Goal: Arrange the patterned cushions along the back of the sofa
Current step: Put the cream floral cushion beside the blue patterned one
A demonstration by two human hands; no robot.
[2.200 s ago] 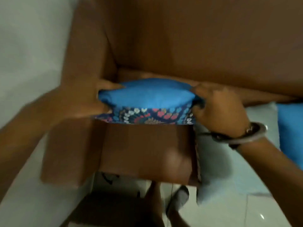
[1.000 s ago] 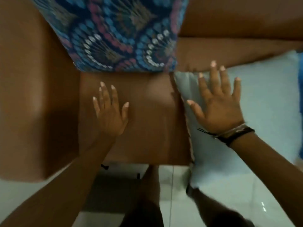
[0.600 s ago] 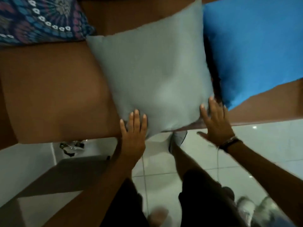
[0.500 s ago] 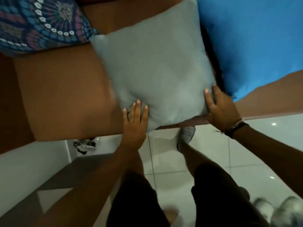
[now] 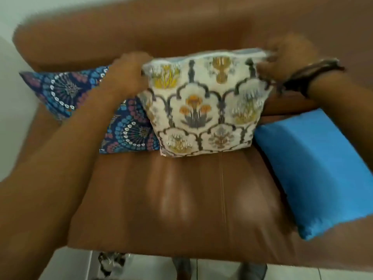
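Both hands, left hand (image 5: 129, 74) and right hand (image 5: 282, 57), grip closed on the floral cushion's (image 5: 203, 110) top corners, standing it against the brown sofa (image 5: 181, 31) back. Released carelessly, it could flop forward.

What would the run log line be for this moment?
hands: left and right grip floral cushion top corners | cushion: upright on sofa | left: peacock cushion | right: blue cushion
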